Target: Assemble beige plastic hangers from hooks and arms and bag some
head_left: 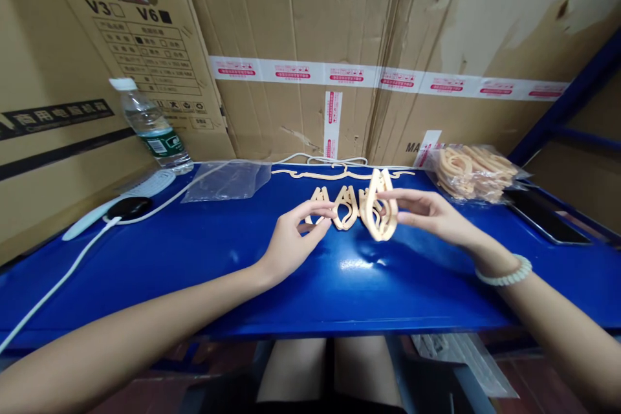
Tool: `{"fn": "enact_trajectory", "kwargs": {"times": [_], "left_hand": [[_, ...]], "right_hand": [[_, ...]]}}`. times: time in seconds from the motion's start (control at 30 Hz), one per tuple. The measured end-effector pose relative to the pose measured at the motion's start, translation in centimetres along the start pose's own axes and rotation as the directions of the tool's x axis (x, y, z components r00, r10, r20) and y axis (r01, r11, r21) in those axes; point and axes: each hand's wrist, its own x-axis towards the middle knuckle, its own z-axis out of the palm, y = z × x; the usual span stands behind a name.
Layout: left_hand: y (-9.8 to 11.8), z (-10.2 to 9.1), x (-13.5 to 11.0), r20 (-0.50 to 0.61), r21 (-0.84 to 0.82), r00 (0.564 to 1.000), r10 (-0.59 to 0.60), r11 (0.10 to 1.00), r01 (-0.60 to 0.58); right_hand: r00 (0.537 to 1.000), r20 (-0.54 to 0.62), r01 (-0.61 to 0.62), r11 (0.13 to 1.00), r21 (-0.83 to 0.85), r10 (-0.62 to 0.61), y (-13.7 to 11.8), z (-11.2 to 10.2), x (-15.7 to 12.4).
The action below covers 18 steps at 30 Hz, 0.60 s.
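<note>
My right hand [427,213] pinches a cream folding hanger [381,207], folded up and held raised above the blue table [233,297]. Behind it stands another folded hanger [363,202], partly covered. The left hand [301,233] has thumb and fingers drawn together at the left edge of the middle folded hanger [346,208]; the exact contact is hard to see. A further folded hanger [319,194] shows behind the left fingers. Farther back, one unfolded hanger [310,175] lies spread out along the table.
A clear bag of folded hangers [473,171] lies back right, beside a dark phone [550,217]. At left are a flat clear bag [226,182], a water bottle [155,132], a black round device [129,208] and a white cable [63,291]. Cardboard [291,26] walls the back.
</note>
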Motion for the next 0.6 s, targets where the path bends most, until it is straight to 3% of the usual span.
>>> {"fn": "enact_trajectory", "kwargs": {"times": [0.1,0.23,0.43,0.6], "left_hand": [[0.0,-0.2,0.1,-0.012,0.028,1.0,-0.002,1.0,0.003],[-0.3,-0.4,0.2,-0.009,0.046,1.0,0.009,0.999,-0.009],[-1.0,-0.7,0.5,0.025,0.158,0.996,0.083,0.984,-0.086],[-1.0,-1.0,0.6,0.089,0.393,0.969,0.228,0.886,-0.245]], "right_hand": [[0.993,-0.061,-0.112,0.987,-0.119,0.106,0.8,-3.2,0.0],[0.984,0.002,-0.16,0.896,-0.415,0.177,2.3,-5.6,0.0],[0.987,0.083,-0.04,0.702,-0.711,0.141,3.3,-5.5,-0.1],[0.987,0.083,-0.021,0.619,-0.785,0.139,3.4,-5.2,-0.1]]}}
